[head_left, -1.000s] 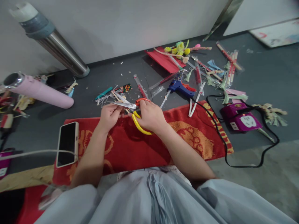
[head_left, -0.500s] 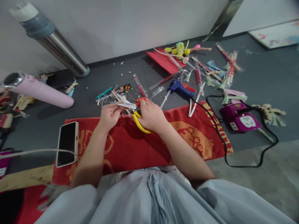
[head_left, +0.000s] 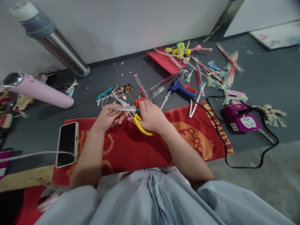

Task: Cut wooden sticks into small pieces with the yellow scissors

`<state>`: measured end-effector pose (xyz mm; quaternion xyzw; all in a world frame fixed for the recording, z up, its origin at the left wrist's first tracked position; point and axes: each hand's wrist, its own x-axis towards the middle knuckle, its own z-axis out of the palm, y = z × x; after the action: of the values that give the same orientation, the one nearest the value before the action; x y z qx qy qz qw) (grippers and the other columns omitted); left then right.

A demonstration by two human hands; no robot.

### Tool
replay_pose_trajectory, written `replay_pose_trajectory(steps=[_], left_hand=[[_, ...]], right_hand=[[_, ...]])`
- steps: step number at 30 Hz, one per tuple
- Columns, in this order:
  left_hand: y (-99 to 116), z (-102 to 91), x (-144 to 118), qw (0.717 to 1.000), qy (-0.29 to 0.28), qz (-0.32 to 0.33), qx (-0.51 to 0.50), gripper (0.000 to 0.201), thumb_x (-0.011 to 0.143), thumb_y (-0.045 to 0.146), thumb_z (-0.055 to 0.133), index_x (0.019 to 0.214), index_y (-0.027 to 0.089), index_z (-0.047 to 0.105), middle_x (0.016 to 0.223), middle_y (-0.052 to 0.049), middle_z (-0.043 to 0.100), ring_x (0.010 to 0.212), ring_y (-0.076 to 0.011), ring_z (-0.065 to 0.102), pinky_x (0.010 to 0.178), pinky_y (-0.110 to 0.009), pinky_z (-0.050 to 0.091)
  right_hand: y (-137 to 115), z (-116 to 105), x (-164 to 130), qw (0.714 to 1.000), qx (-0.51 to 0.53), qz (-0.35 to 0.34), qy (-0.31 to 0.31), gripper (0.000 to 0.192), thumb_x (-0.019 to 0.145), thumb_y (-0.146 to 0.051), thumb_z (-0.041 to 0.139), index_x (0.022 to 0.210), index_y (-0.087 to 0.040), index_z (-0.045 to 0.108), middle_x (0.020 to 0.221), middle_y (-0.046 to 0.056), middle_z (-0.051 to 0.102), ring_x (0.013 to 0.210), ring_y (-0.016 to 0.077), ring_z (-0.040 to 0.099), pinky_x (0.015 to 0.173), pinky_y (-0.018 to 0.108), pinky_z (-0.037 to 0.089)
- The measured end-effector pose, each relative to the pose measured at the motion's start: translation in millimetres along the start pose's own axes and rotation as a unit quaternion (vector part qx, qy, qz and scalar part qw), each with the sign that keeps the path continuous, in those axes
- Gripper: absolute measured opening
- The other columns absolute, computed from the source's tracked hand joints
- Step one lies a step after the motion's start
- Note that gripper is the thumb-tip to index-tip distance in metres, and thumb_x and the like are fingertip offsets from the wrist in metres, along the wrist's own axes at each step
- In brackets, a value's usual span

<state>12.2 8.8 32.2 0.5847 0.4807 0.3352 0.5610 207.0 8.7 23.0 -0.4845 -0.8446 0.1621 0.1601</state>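
My right hand (head_left: 152, 116) is closed around scissors (head_left: 128, 108) with one red and one yellow handle loop. Their metal blades point left, over the fingers of my left hand (head_left: 107, 118). The left fingers are curled together; what they hold, if anything, is hidden under the blades. Both hands are over the front part of a red towel (head_left: 140, 150) with orange patterns. Just beyond the hands lie thin white strands (head_left: 109, 99), a teal pen-like stick (head_left: 104, 93) and small pale cut bits (head_left: 124, 97).
A blue glue gun (head_left: 182, 89) lies right of the hands, its black cord running to a purple power socket (head_left: 241, 118). Left are a phone (head_left: 67, 144), a pink tumbler (head_left: 42, 92) and a steel flask (head_left: 63, 47). Wrapped sticks and a red envelope (head_left: 164, 62) lie behind.
My left hand has drawn slightly left and its fingers have loosened. The pale stick seen by its fingertips no longer shows there. More pale bits lie beyond the scissors, whose blades look closer together.
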Motion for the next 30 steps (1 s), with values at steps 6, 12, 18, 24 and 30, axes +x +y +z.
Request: replay_pose_trajectory(steps=[6, 12, 18, 24, 30], left_hand=[[-5.3, -0.4, 4.1, 1.0, 0.015, 0.008, 0.012, 0.034, 0.078, 0.051, 0.059, 0.069, 0.018, 0.062, 0.039, 0.002, 0.048, 0.028, -0.003, 0.023, 0.03, -0.02, 0.014], [-6.5, 0.1, 5.5, 0.999, 0.031, 0.015, 0.024, 0.036, 0.078, 0.051, 0.057, 0.07, 0.017, 0.062, 0.04, 0.002, 0.049, 0.028, -0.0029, 0.023, 0.032, -0.02, 0.015], [-7.7, 6.8, 9.5, 0.987, 0.091, 0.069, 0.112, 0.037, 0.082, 0.051, 0.052, 0.071, 0.018, 0.063, 0.044, 0.002, 0.05, 0.035, -0.0068, 0.039, 0.036, -0.021, 0.027], [-9.1, 12.9, 8.9, 0.877, 0.199, 0.205, 0.387, 0.036, 0.087, 0.039, 0.043, 0.063, 0.017, 0.059, 0.053, -0.002, 0.059, 0.05, -0.0111, 0.053, 0.051, -0.023, 0.039], [-17.9, 8.5, 8.0, 0.813, 0.223, 0.254, 0.474, 0.032, 0.086, 0.031, 0.04, 0.069, 0.018, 0.063, 0.067, -0.005, 0.069, 0.063, -0.0133, 0.062, 0.058, -0.023, 0.044]], right_hand=[[-3.3, -5.2, 1.1, 0.999, -0.011, 0.028, -0.017, 0.056, 0.086, -0.062, 0.036, 0.104, -0.012, 0.052, 0.103, 0.014, 0.065, 0.095, 0.0257, 0.06, 0.082, 0.034, 0.042], [-7.2, -6.8, 0.5, 0.997, -0.025, 0.062, -0.033, 0.059, 0.086, -0.065, 0.034, 0.106, -0.013, 0.053, 0.103, 0.012, 0.066, 0.095, 0.0264, 0.062, 0.075, 0.033, 0.044], [-7.6, -4.7, 2.0, 0.995, -0.015, 0.09, -0.035, 0.063, 0.086, -0.066, 0.034, 0.113, -0.013, 0.053, 0.107, 0.013, 0.066, 0.096, 0.0262, 0.063, 0.076, 0.033, 0.045], [-6.2, -2.7, 2.6, 0.996, -0.019, 0.085, -0.027, 0.065, 0.086, -0.067, 0.033, 0.113, -0.011, 0.053, 0.105, 0.013, 0.066, 0.096, 0.0261, 0.063, 0.076, 0.033, 0.044], [-3.4, -3.6, 1.6, 0.998, -0.029, 0.054, -0.027, 0.065, 0.085, -0.069, 0.032, 0.109, -0.012, 0.053, 0.102, 0.012, 0.067, 0.094, 0.0263, 0.063, 0.073, 0.032, 0.043]])
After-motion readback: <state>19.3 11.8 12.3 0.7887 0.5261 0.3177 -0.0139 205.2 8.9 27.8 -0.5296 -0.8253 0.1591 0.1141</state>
